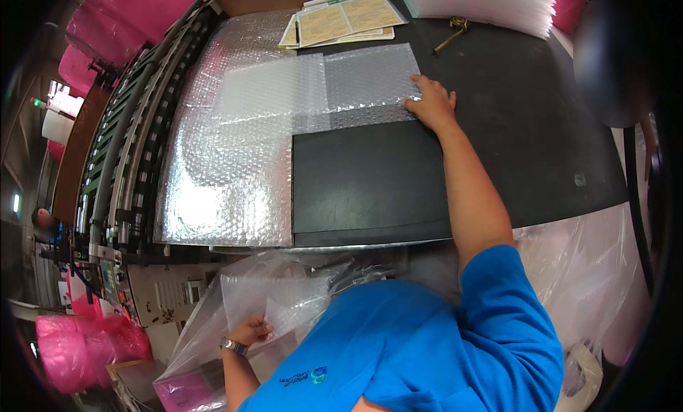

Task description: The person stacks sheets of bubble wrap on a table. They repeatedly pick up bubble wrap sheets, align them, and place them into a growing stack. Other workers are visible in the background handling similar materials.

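Note:
A clear bubble wrap sheet [370,77] lies flat on the dark table, overlapping another clear bubble wrap piece [270,92] to its left. My right hand [432,104] reaches across the table and rests at the right edge of that sheet, thumb and fingers spread. Below the table's front edge, my left hand [250,331], with a watch at the wrist, is closed on the lower edge of a smaller bubble wrap piece [284,302]. That piece hangs over a large clear plastic bag [203,334]; the left fingertips are partly hidden.
Silvery bubble wrap [220,191] covers the table's left part, beside a machine with rollers [131,141]. Papers [348,20] lie at the back, near a yellow tool [452,36] and a white foam-like stack [484,6]. Pink rolls [89,348] stand at lower left.

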`<state>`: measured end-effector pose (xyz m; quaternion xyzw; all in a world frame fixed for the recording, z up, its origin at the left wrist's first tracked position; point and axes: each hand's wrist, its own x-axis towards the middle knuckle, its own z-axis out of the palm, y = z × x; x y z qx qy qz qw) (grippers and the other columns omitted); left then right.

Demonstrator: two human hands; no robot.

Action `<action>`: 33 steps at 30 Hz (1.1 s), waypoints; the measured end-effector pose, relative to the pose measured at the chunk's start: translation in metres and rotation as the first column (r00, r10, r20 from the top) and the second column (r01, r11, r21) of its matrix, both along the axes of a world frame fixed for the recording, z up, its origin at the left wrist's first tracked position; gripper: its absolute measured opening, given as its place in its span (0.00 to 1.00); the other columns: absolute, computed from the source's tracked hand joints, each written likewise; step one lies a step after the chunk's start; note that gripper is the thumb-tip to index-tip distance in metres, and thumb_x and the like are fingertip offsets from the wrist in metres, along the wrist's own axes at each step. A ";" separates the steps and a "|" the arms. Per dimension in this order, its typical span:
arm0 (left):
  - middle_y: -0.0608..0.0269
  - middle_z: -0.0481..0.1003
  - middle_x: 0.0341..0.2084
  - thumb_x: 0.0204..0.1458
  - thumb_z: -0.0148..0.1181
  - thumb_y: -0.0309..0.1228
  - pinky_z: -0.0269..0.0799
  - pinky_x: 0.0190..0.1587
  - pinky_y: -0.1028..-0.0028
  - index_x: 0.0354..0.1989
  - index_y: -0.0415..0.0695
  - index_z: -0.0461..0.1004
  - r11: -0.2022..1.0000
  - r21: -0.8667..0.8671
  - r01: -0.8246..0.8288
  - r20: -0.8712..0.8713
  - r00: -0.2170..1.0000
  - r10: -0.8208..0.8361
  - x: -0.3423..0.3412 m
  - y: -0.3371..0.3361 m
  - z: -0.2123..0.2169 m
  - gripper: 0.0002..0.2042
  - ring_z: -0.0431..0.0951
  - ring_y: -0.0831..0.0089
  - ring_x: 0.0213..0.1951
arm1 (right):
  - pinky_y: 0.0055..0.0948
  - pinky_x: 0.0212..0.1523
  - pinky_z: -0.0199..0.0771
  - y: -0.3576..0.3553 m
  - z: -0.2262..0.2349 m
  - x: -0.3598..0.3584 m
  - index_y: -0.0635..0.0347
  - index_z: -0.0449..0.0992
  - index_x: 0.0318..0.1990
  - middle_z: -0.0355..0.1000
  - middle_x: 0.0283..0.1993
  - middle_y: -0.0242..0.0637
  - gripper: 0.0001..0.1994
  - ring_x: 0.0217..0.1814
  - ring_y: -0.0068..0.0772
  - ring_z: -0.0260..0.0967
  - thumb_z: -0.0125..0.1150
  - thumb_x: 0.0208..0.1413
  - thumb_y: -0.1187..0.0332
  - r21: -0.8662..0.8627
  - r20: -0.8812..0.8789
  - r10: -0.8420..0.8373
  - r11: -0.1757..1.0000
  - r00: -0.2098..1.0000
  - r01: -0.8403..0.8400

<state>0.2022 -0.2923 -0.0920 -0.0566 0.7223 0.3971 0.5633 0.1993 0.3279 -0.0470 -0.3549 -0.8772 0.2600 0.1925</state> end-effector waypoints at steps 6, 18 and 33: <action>0.66 0.71 0.19 0.49 0.55 0.30 0.65 0.26 0.76 0.31 0.44 0.71 0.864 -0.496 -0.086 -0.288 0.955 -0.071 0.052 -0.062 -0.106 0.05 0.69 0.77 0.22 | 0.56 0.62 0.35 0.007 -0.005 -0.004 0.43 0.63 0.54 0.62 0.54 0.39 0.30 0.61 0.42 0.53 0.63 0.39 0.58 0.020 -0.007 0.009 1.000 1.000 -0.009; 0.57 0.73 0.26 0.45 0.54 0.28 0.68 0.34 0.66 0.36 0.41 0.70 0.928 -0.269 0.260 -0.822 0.440 -0.361 0.024 0.082 -0.142 0.09 0.73 0.62 0.32 | 0.53 0.60 0.41 0.010 -0.007 -0.001 0.41 0.64 0.54 0.64 0.53 0.42 0.29 0.59 0.45 0.57 0.63 0.40 0.56 0.050 0.032 -0.001 0.999 0.999 -0.001; 0.61 0.73 0.36 0.48 0.54 0.29 0.66 0.43 0.68 0.46 0.41 0.67 0.799 0.348 0.490 -0.407 0.847 -0.341 0.011 0.175 -0.020 0.16 0.72 0.65 0.39 | 0.26 0.45 0.65 0.027 -0.020 -0.008 0.61 0.51 0.60 0.62 0.49 0.49 0.32 0.46 0.34 0.64 0.48 0.43 0.83 -0.629 -0.687 -0.254 0.677 0.681 -0.383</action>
